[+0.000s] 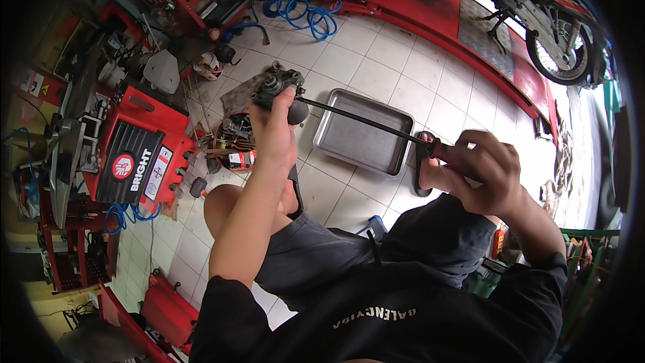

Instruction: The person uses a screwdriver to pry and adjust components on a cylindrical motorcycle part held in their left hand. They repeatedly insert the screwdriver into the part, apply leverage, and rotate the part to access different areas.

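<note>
My left hand [277,117] is raised and closed round a dark metal engine part [272,84], which looks like a carburetor. A round black piece of it shows beside my wrist. In my right hand [487,171] is a long screwdriver [363,121], its dark shaft running left and its reddish handle mostly covered by my fingers. The screwdriver's tip meets the right side of the engine part; the exact contact spot is too small to make out. Below the shaft, a rectangular metal tray [363,165] lies on the tiled floor.
A red and black machine [144,141] stands at the left. Small parts and tools [235,134] lie near my left foot. A blue hose [302,10] coils at the back, by a long red lift platform [403,17]. At the far right a motorcycle [537,20] stands on it.
</note>
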